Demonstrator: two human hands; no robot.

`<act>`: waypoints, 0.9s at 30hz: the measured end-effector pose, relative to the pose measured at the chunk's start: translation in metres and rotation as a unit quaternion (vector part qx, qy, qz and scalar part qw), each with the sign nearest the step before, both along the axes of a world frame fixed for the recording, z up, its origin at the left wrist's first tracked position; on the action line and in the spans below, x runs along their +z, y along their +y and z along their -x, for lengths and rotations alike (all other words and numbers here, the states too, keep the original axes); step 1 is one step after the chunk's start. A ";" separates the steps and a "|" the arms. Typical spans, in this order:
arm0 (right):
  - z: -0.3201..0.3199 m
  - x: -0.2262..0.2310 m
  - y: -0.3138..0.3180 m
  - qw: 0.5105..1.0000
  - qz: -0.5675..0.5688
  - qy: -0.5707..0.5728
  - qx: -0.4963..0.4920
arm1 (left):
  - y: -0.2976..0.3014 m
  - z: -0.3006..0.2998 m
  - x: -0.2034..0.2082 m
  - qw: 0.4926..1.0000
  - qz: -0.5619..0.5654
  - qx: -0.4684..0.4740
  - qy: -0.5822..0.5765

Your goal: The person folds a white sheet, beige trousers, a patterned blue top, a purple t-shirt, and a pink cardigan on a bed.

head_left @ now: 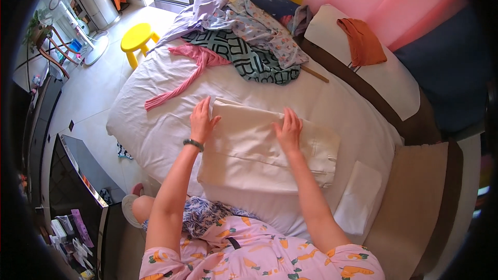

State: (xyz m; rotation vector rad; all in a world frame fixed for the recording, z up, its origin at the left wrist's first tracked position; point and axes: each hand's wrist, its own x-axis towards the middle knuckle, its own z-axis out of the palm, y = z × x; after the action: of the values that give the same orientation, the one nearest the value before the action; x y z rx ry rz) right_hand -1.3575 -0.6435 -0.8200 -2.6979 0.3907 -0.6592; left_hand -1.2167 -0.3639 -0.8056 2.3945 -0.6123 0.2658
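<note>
Garment [246,142], cream and folded, lies flat under left hand [202,119] and right hand [289,129], the bed [150,137] likely serving as a broad work surface. The left is open at the far left corner, thumb spread from fingers, apparently to steady the edge. The right lies open on top, seemingly to press the layers flat. Beyond both, the clothes pile [244,46] sits apart, perhaps leaving them room.

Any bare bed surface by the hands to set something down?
Yes: white sheet left of the left hand, below the pink cloth; also between the folded cream garment and the brown strip. Crowded: far end, under heaped clothes; near right, folded white cloth.
</note>
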 end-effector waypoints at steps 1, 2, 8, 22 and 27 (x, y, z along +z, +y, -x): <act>-0.013 0.006 -0.008 1.000 -0.003 -0.003 0.006 | 0.006 -0.017 -0.003 0.999 0.015 -0.029 0.040; -0.023 0.011 -0.018 0.995 -0.030 0.092 -0.010 | 0.008 -0.030 -0.006 0.994 0.032 -0.061 0.080; -0.038 0.041 -0.070 0.933 -0.070 0.352 0.001 | -0.014 -0.053 0.006 0.980 0.050 -0.117 0.150; 0.022 -0.001 0.008 0.991 0.047 0.108 0.064 | -0.052 0.031 -0.002 0.967 -0.181 -0.166 -0.063; 0.000 0.004 0.042 0.947 -0.304 -0.093 0.042 | -0.013 0.033 0.000 0.982 -0.186 -0.020 -0.017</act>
State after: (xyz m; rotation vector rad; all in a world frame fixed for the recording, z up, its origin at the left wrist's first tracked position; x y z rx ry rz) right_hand -1.3580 -0.6013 -0.8160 -2.0373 0.3561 -0.6353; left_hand -1.2500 -0.3769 -0.8059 2.7343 -0.7824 0.1889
